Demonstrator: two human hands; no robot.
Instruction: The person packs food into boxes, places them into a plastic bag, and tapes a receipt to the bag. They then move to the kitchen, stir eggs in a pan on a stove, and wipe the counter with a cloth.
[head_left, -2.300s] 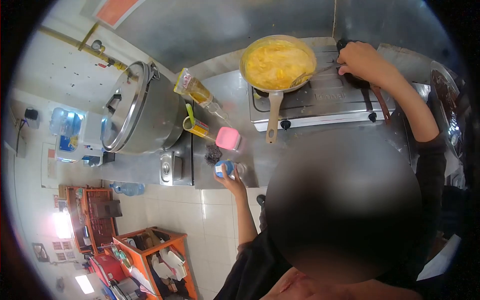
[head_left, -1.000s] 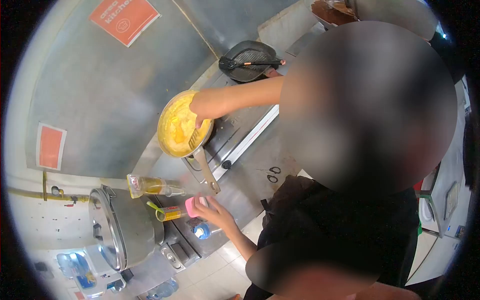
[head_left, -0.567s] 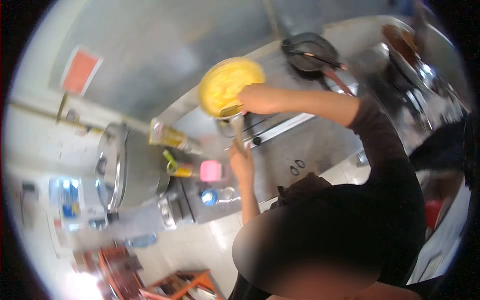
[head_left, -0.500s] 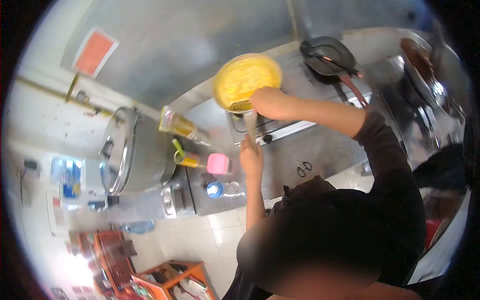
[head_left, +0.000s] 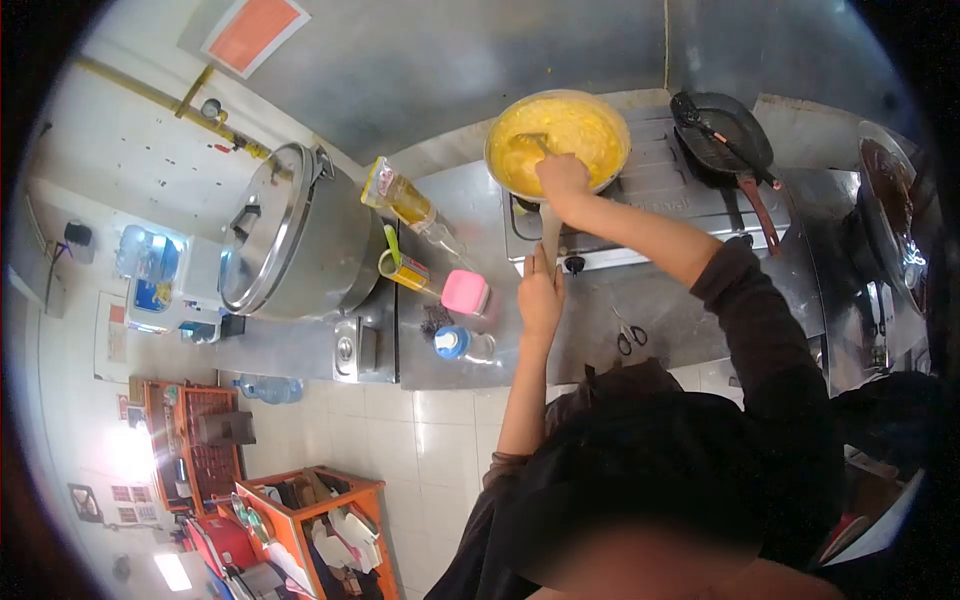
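Note:
A round pan (head_left: 622,150) full of a yellow, egg-like mixture (head_left: 580,125) stands on the gas stove (head_left: 655,165). My left hand (head_left: 541,298) is wrapped around the pan's pale handle (head_left: 551,235), which points toward me. Above the pan's near rim, my right hand (head_left: 566,186) is closed on a spatula (head_left: 535,138). Its head, slotted in the earlier view, is now partly sunk in the mixture left of the middle. Most of the spatula's handle is hidden inside my fist.
A dark frying pan (head_left: 735,125) with a black utensil across it sits on the right burner. Scissors (head_left: 630,338), a pink-lidded container (head_left: 465,292), a blue-capped bottle (head_left: 452,342), an oil bottle (head_left: 405,200) and a yellow can (head_left: 405,272) lie or stand on the counter. Left is a large pot (head_left: 330,240).
The spatula's head has gone from the pan's near rim farther into the mixture, along with my right hand. My left hand stays on the handle. The whole view has shifted.

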